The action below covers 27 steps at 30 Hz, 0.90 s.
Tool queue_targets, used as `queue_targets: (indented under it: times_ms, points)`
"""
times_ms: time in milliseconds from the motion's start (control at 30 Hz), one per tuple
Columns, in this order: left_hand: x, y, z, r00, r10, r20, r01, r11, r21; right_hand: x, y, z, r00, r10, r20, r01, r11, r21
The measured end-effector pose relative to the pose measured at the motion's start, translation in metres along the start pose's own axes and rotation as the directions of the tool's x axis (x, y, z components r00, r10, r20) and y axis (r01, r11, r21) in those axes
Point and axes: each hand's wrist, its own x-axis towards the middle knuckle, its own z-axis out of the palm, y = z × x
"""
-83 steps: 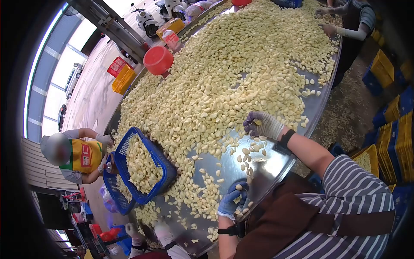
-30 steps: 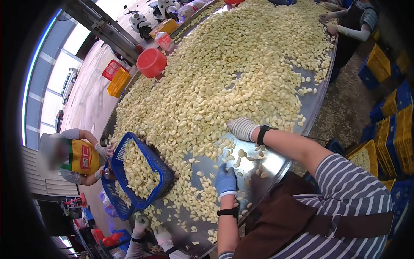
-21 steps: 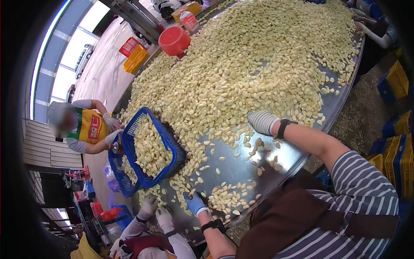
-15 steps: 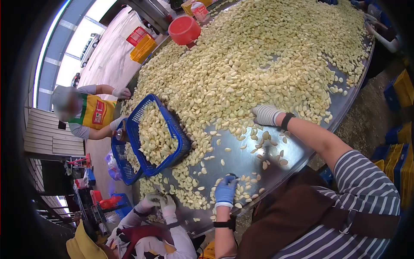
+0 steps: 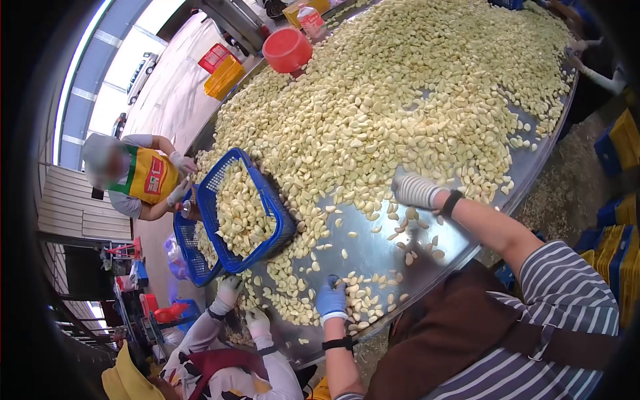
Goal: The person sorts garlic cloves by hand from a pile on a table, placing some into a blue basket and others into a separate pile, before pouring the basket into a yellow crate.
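Peeled garlic cloves point(image 5: 373, 100) cover much of the metal table point(image 5: 360, 243). My left hand point(image 5: 331, 300), in a blue glove, rests over a small group of cloves near the table's near edge. Its fingers are curled, with a small dark spot at their tips that I cannot identify. In a striped white glove, my right hand point(image 5: 415, 191) touches the edge of the large clove heap. Its fingers are bent together and blurred at the tips, so what they hold is hidden. Several browner cloves point(image 5: 410, 230) lie scattered just below it.
A blue basket point(image 5: 287, 230) of cloves stands on the table, overlapping another blue basket point(image 5: 193, 260). A red tub point(image 5: 287, 50) and a bottle point(image 5: 311, 22) are at the far edge. Two co-workers stand at the left and lower left; gloved hands show at upper right.
My left hand has shifted left, leaving more cloves showing beside it. My right hand has moved slightly down. The lower-left co-worker's hands have moved apart.
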Motion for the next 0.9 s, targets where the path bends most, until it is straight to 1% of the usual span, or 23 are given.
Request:
queue_targets:
  times_ms: [33, 67, 133, 167, 200, 233, 267, 333, 367, 400, 433, 467, 533, 567, 600, 667, 700, 733, 767, 800, 833, 867, 900]
  points:
    - [0.005, -0.003, 0.001, 0.992, -0.117, 0.034, 0.121, 0.981, -0.15, -0.01, -0.011, 0.028, 0.994, -0.091, -0.056, 0.089, 0.995, -0.038]
    - [0.008, -0.005, 0.001, 0.968, -0.233, 0.091, 0.25, 0.924, -0.289, -0.022, -0.036, 0.035, 0.994, -0.076, 0.079, 0.084, 0.991, -0.1]
    - [0.011, 0.004, -0.011, 0.972, -0.223, 0.08, 0.237, 0.916, -0.325, -0.034, -0.064, 0.054, 0.839, -0.353, 0.414, 0.399, 0.917, -0.026]
    - [0.009, 0.006, -0.015, 0.957, -0.283, 0.06, 0.285, 0.887, -0.365, -0.032, -0.067, 0.072, 0.783, -0.455, 0.425, 0.491, 0.871, 0.029]
    - [0.011, 0.005, -0.018, 0.938, -0.343, 0.04, 0.329, 0.852, -0.406, -0.027, -0.071, 0.064, 0.786, -0.453, 0.422, 0.489, 0.872, 0.025]
    - [0.019, -0.033, 0.004, 0.96, -0.275, -0.043, 0.243, 0.903, -0.354, -0.022, -0.077, 0.047, 0.908, -0.354, 0.226, 0.369, 0.929, -0.03]
    - [0.024, -0.046, 0.008, 0.959, -0.281, -0.044, 0.247, 0.9, -0.359, -0.017, -0.077, 0.031, 0.971, -0.238, 0.02, 0.239, 0.969, -0.056]
    - [0.02, -0.068, 0.008, 0.876, -0.436, 0.204, 0.455, 0.611, -0.647, 0.003, -0.059, -0.004, 0.969, -0.101, -0.227, 0.087, 0.994, -0.072]
    - [0.015, -0.061, -0.01, 0.796, -0.447, 0.409, 0.581, 0.372, -0.724, 0.015, -0.044, -0.007, 0.965, -0.122, -0.231, 0.088, 0.984, -0.155]
    - [0.012, -0.067, -0.007, 0.779, -0.349, 0.521, 0.548, -0.026, -0.836, 0.025, -0.029, -0.006, 0.96, -0.151, -0.237, 0.094, 0.968, -0.234]
    - [0.005, -0.057, -0.013, 0.78, -0.324, 0.535, 0.505, -0.179, -0.844, 0.027, -0.023, -0.007, 0.973, -0.159, -0.165, 0.113, 0.959, -0.261]
    - [-0.002, -0.047, -0.017, 0.787, -0.293, 0.543, 0.451, -0.327, -0.831, 0.028, -0.021, -0.009, 0.982, -0.163, -0.095, 0.13, 0.949, -0.289]
    - [-0.013, -0.044, -0.015, 0.887, 0.037, 0.461, 0.431, -0.426, -0.796, 0.029, -0.025, -0.009, 0.992, -0.095, -0.083, 0.066, 0.951, -0.303]
    - [-0.019, -0.041, -0.013, 0.904, 0.068, 0.421, 0.405, -0.45, -0.796, 0.033, -0.02, -0.003, 0.991, -0.061, -0.121, 0.031, 0.972, -0.233]
    - [-0.022, -0.038, -0.013, 0.907, 0.06, 0.417, 0.396, -0.462, -0.794, 0.032, -0.025, -0.005, 0.991, -0.072, -0.112, 0.043, 0.97, -0.241]
    - [-0.028, -0.036, -0.013, 0.878, -0.038, 0.477, 0.404, -0.474, -0.782, 0.023, -0.033, -0.007, 0.999, -0.002, 0.047, 0.012, 0.979, -0.202]
    - [-0.028, -0.036, -0.012, 0.875, -0.07, 0.478, 0.401, -0.448, -0.799, 0.024, -0.028, 0.005, 0.988, -0.132, 0.086, 0.146, 0.97, -0.195]
    - [-0.028, -0.029, -0.014, 0.876, -0.067, 0.477, 0.4, -0.45, -0.798, 0.011, -0.044, 0.0, 0.933, 0.025, 0.36, -0.095, 0.979, 0.179]
    - [-0.028, -0.021, -0.016, 0.84, -0.252, 0.481, 0.442, -0.197, -0.875, -0.005, -0.05, 0.009, 0.911, 0.065, 0.407, -0.276, 0.83, 0.485]
    - [-0.027, -0.011, -0.018, 0.799, -0.425, 0.425, 0.495, 0.064, -0.866, -0.009, -0.049, 0.027, 0.888, 0.049, 0.456, -0.358, 0.698, 0.621]
    - [-0.026, -0.004, -0.02, 0.793, -0.453, 0.408, 0.567, 0.303, -0.766, -0.017, -0.053, 0.037, 0.913, -0.047, 0.405, -0.322, 0.525, 0.788]
    - [-0.026, 0.002, -0.015, 0.792, -0.449, 0.415, 0.57, 0.299, -0.765, -0.024, -0.052, 0.043, 0.887, -0.126, 0.444, -0.369, 0.384, 0.846]
    - [-0.027, 0.009, -0.007, 0.89, -0.332, 0.312, 0.433, 0.405, -0.805, -0.034, -0.059, 0.043, 0.877, -0.164, 0.451, -0.384, 0.324, 0.865]
